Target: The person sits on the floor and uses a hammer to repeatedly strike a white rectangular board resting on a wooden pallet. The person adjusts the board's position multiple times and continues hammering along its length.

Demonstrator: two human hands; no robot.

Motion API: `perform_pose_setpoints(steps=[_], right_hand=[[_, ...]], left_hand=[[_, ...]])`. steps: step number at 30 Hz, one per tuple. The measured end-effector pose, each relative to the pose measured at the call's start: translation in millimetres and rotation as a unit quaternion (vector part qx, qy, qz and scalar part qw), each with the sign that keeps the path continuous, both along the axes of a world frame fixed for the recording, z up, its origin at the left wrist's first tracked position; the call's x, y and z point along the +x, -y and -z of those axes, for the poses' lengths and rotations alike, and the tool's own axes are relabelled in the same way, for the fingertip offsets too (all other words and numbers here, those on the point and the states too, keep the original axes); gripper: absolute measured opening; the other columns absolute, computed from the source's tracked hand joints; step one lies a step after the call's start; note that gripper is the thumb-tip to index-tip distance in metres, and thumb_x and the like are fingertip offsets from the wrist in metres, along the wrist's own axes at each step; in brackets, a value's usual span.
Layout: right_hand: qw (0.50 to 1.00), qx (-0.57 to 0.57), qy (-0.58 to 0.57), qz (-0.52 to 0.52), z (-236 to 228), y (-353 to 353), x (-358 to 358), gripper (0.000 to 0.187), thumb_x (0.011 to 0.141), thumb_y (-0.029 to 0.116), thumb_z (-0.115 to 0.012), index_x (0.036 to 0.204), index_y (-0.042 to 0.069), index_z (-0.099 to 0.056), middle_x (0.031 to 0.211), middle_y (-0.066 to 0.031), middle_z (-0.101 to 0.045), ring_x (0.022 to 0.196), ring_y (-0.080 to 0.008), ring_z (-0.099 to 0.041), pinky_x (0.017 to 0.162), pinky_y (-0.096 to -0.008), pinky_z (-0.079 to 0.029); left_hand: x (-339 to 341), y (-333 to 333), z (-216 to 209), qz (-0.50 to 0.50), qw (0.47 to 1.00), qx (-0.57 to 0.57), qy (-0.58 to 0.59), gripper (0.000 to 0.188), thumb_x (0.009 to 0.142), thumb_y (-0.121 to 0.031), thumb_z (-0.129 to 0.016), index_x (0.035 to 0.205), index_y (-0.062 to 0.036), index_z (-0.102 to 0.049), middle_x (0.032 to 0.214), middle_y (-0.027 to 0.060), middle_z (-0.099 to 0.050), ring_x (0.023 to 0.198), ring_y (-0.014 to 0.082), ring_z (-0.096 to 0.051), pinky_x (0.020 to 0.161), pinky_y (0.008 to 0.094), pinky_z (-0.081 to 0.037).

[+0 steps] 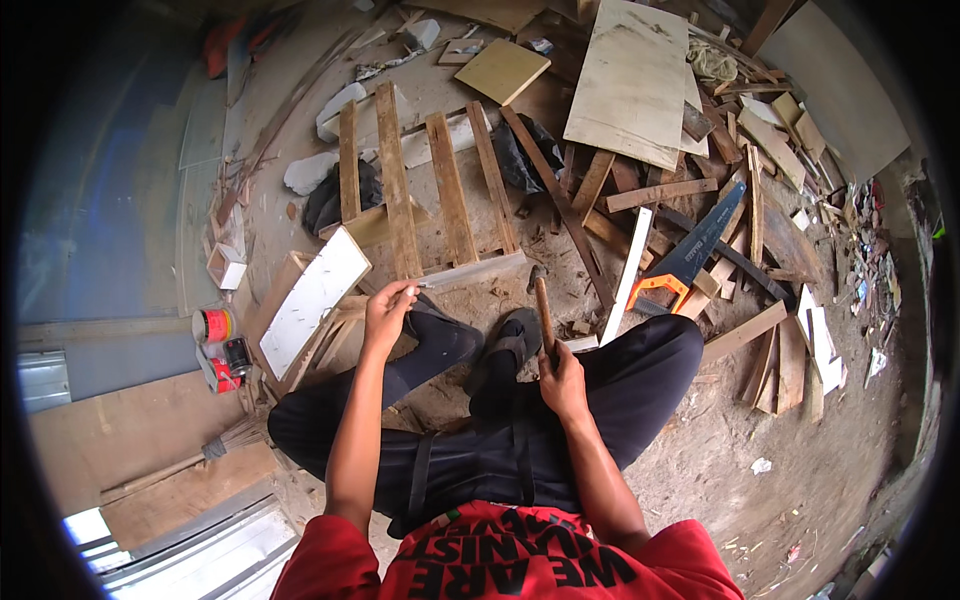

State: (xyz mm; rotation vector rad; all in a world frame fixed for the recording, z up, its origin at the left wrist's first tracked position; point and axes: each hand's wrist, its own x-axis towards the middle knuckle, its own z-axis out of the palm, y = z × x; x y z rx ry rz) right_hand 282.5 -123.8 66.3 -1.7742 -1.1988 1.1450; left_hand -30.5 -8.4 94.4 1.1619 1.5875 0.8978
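My right hand [563, 388] is wrapped round the wooden handle of a hammer [545, 315], which points away from me with its head up. My left hand [387, 312] is closed in a pinch by the near end of a wooden slat. A small pale glint shows at the fingertips, too small to name. In front of me lies a frame of several long wooden slats [449, 190], laid side by side. Their near ends meet a greyish crosspiece [470, 272], just beyond my left fingertips. The hammer head is to the right of this crosspiece, apart from it.
A handsaw [700, 245] with an orange handle rests on scrap wood at the right. A pale board [630, 80] lies beyond. At the left are a white-faced wooden box [312, 300], red cans [212, 325] and a broom [232, 438]. Dark bags [340, 197] sit under the slats.
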Motion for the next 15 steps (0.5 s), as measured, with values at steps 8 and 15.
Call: perform_pose_setpoints(steps=[8, 15], right_hand=[[1.0, -0.028, 0.007, 0.006, -5.1, -6.2, -13.4, 0.03, 0.096, 0.02, -0.06, 0.113, -0.005, -0.06, 0.087, -0.027, -0.066, 0.086, -0.0434, -0.067, 0.072, -0.0442, -0.05], [0.981, 0.051, 0.185, -0.024, 9.9, -13.8, -8.0, 0.03, 0.094, 0.014, -0.057, 0.116, -0.007, -0.056, 0.091, -0.0308, -0.065, 0.087, -0.0511, -0.062, 0.075, -0.0557, -0.049]], left_hand=[[32.3, -1.0, 18.8, -0.022, 0.998, 0.025, 0.055, 0.024, 0.099, -0.02, -0.063, 0.112, -0.0003, -0.068, 0.097, 0.0039, -0.071, 0.086, 0.0095, -0.064, 0.076, 0.0239, -0.05], [79.3, 3.4, 33.9, 0.097, 0.993, 0.06, -0.036, 0.022, 0.098, -0.018, -0.063, 0.111, -0.0028, -0.07, 0.104, 0.007, -0.074, 0.094, 0.0142, -0.068, 0.08, 0.0289, -0.052]])
